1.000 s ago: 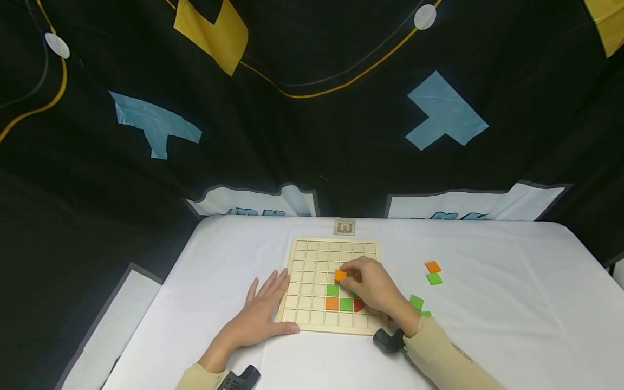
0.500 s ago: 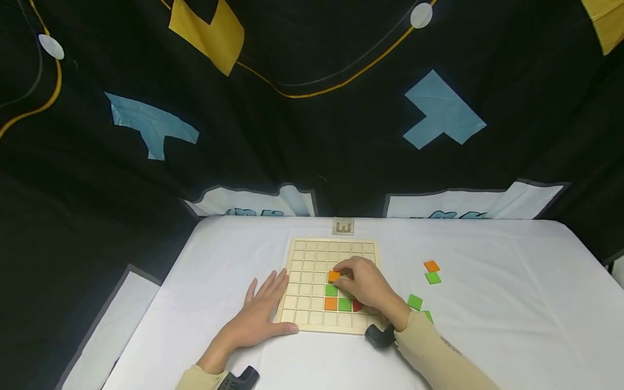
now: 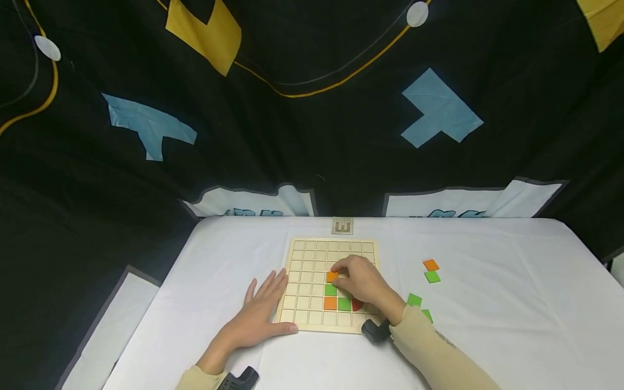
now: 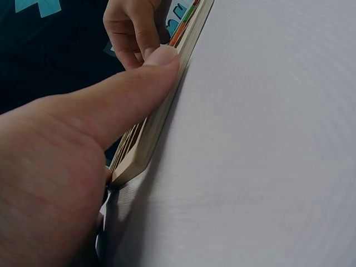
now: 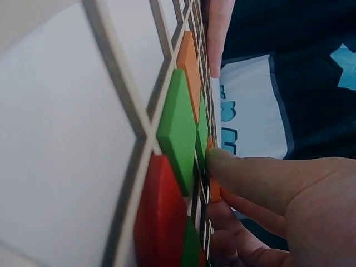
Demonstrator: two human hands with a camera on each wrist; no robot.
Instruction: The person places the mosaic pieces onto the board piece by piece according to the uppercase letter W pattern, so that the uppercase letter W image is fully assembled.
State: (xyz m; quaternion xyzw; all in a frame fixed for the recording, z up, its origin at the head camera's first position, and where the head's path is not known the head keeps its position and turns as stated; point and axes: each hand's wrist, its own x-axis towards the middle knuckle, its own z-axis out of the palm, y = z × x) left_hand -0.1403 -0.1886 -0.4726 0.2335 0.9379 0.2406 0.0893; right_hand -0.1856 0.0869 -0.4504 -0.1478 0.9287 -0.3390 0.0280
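The wooden grid board (image 3: 304,260) lies flat on the white table. My right hand (image 3: 363,279) pinches an orange square tile (image 3: 332,277) between thumb and fingers, at a cell just beyond a green tile (image 3: 331,290). In the right wrist view the thumb touches the top of that orange tile (image 5: 215,190). Nearer on the board sit another orange tile (image 3: 330,303), a green tile (image 3: 344,304) and a red piece (image 3: 357,305), partly under the right hand. My left hand (image 3: 258,317) has its fingers spread, with fingertips and thumb resting at the board's left side and front corner.
To the right of the board lie loose tiles: an orange one (image 3: 431,265), a green one (image 3: 431,277) and two more green ones, one (image 3: 414,300) near the right sleeve. A small patterned square (image 3: 343,226) lies behind the board. A black curtain (image 3: 312,135) hangs behind the table.
My right hand has moved slightly left with the orange tile and lowered it to the cell beyond the green tile. The left hand stays in place.
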